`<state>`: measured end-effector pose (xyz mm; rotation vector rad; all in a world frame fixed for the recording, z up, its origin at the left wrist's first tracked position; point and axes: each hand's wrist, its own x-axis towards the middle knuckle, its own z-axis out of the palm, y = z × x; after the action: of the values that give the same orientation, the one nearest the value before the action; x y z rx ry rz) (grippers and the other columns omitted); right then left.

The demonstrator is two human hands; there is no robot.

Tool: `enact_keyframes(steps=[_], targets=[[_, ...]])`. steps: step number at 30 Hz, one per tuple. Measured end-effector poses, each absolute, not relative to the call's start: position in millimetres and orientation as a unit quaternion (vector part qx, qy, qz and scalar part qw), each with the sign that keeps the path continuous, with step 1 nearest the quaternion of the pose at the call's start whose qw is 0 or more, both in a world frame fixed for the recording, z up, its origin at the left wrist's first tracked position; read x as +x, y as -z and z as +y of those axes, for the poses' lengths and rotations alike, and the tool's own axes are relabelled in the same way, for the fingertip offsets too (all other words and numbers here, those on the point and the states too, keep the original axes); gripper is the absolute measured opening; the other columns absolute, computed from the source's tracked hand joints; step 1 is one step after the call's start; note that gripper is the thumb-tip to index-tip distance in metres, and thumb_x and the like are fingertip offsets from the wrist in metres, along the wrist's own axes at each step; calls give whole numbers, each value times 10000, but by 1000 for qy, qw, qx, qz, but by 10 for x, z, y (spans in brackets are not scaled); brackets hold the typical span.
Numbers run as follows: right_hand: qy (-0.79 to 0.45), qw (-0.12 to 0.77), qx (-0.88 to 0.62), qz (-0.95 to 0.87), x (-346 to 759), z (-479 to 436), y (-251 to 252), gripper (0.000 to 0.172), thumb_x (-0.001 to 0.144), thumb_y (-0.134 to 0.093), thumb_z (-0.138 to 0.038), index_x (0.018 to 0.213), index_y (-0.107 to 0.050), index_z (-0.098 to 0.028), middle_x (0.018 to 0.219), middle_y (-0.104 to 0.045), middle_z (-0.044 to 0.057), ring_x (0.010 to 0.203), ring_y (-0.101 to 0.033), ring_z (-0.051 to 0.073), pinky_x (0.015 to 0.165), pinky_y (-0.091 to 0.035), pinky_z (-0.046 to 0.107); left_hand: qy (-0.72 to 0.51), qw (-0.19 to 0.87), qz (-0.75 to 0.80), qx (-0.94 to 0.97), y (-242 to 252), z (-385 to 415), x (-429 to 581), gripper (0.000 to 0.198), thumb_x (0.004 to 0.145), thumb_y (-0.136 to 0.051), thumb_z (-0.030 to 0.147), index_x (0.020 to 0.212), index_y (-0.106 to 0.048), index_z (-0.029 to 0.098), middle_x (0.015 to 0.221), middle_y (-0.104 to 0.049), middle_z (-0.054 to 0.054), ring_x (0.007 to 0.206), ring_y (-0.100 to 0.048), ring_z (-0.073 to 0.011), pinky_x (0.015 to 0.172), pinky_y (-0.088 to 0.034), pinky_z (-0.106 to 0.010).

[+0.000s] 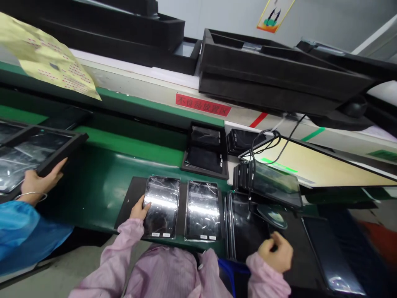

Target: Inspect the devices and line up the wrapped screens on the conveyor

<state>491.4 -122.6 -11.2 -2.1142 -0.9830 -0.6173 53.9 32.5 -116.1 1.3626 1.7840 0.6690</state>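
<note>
My left hand (140,210) grips the left edge of a black tablet (163,211) covered in shiny clear film, its thumb over the front. A second filmed tablet (203,211) lies beside it to the right. Both have small white labels at the near edge and rest on a dark foam board (127,203). My right hand (276,252) is curled closed at the right side of a stack of dark tablets (248,225); whatever its fingers hold, if anything, is hidden. Just beyond it lies a round, glassy disc (273,217).
A co-worker's hand (40,180) in a blue sleeve holds a black tray (62,153) at left. Behind my tablets is another black tray (225,165) with tablets. A lit monitor (335,161), looped cable (252,165) and upright tablets (276,182) stand right. Black foam boxes (273,74) line the shelf.
</note>
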Motion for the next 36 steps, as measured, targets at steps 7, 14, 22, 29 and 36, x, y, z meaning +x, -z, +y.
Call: enact_keyframes(steps=[7, 14, 22, 29, 36], targets=[[-141, 217, -792, -553, 4232, -998, 1148, 472, 788, -383, -340, 1175, -481, -88, 1210, -529, 187, 1152, -490, 278, 983, -395, 414, -134, 112, 805, 566, 910, 188, 463, 668, 768, -470, 532, 1345, -369, 212, 1278, -378, -202, 1150, -377, -376, 923, -341, -516], [-160, 180, -855, -459, 4291, -493, 1323, 565, 709, -417, -410, 1143, -486, -56, 1210, -501, 245, 1161, -455, 376, 985, -329, 505, -67, 234, 862, 445, 1140, 83, -50, 905, 708, -411, 657, 1347, -264, 33, 1160, -460, -253, 1114, -461, -383, 947, -358, -456], [-150, 174, -843, -486, 3872, -433, 1247, 489, 707, -483, -356, 1135, -482, -120, 1144, -512, 187, 1117, -476, 332, 965, -342, 441, -65, 208, 869, 445, 1024, -22, 431, 1062, 541, -477, 793, 1408, -113, 299, 1314, -302, -214, 1187, -340, -408, 877, -305, -646], [-151, 121, -874, -446, 3876, -476, 1062, 681, 761, -490, -470, 1315, -314, -117, 1364, -353, 201, 1201, -370, 408, 947, -330, 505, -74, 221, 870, 434, 912, -6, 443, 1035, 562, -503, 759, 1402, -139, 276, 1284, -342, -225, 1170, -361, -394, 865, -340, -621], [-231, 70, -914, -327, 3968, -341, 807, 897, 682, -630, -449, 1336, -219, 8, 1285, -400, 314, 1225, -380, 404, 966, -313, 505, 10, 219, 852, 475, 1082, 23, 26, 1088, 558, -411, 821, 1388, -177, 156, 1093, -527, -216, 1020, -546, -399, 830, -453, -483]])
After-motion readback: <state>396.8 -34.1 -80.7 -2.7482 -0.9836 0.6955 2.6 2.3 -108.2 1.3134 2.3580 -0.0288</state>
